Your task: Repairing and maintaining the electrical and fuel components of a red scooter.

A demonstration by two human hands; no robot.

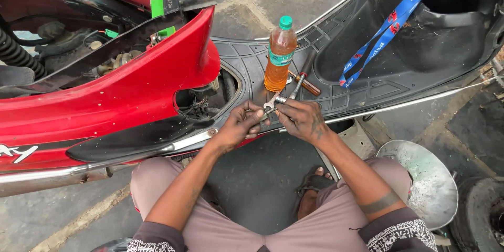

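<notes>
Here the left hand [239,126] and right hand [302,121] meet over the scooter's black floorboard [247,65], at about six o'clock from the plastic bottle of amber liquid [279,55]. The left grip pinches a small open-ended spanner [271,102]; the right grip closes around a short metal fitting [282,100], touching the spanner's head. A wooden-handled screwdriver [304,81] lies at three o'clock from the bottle. If the spanner slipped off the fitting, I judge a knuckle could knock the bottle over, or the small part could drop into the opening beside the red body panel [131,89].
</notes>
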